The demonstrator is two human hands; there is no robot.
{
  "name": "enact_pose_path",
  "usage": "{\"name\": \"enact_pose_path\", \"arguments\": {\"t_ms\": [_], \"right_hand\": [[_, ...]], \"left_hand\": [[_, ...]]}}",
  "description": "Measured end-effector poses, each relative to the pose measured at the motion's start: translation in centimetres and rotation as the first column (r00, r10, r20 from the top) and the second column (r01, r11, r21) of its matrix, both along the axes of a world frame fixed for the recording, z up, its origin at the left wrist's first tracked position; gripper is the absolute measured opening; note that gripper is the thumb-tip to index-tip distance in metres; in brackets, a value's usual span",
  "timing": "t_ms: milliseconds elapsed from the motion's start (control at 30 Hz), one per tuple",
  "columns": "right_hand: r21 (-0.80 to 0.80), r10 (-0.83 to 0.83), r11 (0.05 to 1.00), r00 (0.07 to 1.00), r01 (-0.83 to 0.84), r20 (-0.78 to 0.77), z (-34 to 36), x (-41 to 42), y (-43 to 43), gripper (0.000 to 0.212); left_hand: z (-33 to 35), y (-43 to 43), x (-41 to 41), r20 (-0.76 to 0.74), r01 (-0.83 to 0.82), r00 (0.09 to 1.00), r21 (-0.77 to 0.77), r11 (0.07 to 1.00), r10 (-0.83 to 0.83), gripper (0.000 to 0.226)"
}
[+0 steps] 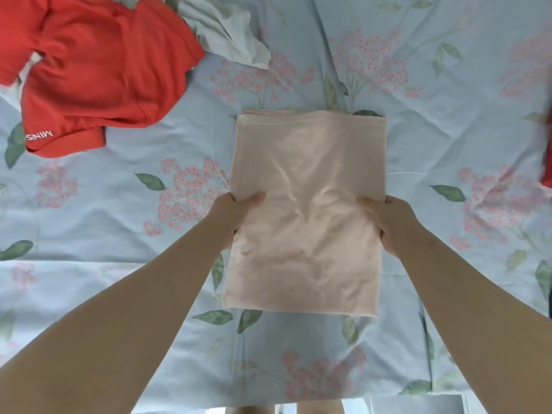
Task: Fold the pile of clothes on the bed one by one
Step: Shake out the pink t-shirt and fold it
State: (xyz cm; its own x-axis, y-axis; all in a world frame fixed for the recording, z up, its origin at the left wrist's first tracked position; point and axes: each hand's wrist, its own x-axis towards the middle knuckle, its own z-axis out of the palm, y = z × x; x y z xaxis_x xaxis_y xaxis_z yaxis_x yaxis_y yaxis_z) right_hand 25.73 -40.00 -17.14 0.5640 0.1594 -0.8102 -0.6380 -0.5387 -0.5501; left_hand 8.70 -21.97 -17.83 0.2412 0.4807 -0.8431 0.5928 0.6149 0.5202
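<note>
While the peach garment (307, 180) lies as a long, flat rectangle in the centre of the frame on the flowered bed sheet (448, 138), the left hand (239, 213) and the right hand (391, 222) take it by its two long edges, about halfway along. Each grip is closed on the cloth, with the thumb lying on top and the other fingers tucked under the edge, out of sight. Holding both sides at the middle looks like the setup for doubling the garment over crosswise, since the crease would run there and a matched hold keeps the layers from sliding apart. A red shirt (98, 70) in the upper left of the frame and a pale grey-white garment (227, 34) just beside it at the top lie crumpled, well apart from the folding spot. That leaves the middle of the bed as working room, and it suggests more pieces are waiting. A sliver of red cloth (548, 156) shows at the right edge, but too little is visible to tell what it is.
</note>
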Motion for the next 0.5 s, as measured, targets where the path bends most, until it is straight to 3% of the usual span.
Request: {"name": "enact_pose_path", "arguments": {"t_ms": [167,267,400,500], "right_hand": [[0.232,-0.099,0.967,0.995,0.101,-0.022,6.0,1.7,0.4,0.006],[0.308,-0.099,0.947,0.995,0.087,0.025,10.9,1.6,0.1,0.011],[0.35,-0.095,0.935,0.992,0.059,0.087,15.6,0.0,-1.6,0.015],[0.277,-0.09,0.959,0.992,0.063,0.086,15.4,-1.9,-3.7,0.018]], "left_hand": [[5.9,1.6,0.6,0.163,-0.045,0.986,0.089,0.995,0.029,0.016],[9.9,1.7,0.5,0.232,-0.038,0.973,0.195,0.98,-0.008,0.022],[14.2,0.0,-1.5,0.307,-0.036,0.95,0.279,0.96,-0.054,0.038],[14.6,-2.8,-4.0,0.221,-0.015,0.974,0.287,0.958,-0.051,0.033]]}}
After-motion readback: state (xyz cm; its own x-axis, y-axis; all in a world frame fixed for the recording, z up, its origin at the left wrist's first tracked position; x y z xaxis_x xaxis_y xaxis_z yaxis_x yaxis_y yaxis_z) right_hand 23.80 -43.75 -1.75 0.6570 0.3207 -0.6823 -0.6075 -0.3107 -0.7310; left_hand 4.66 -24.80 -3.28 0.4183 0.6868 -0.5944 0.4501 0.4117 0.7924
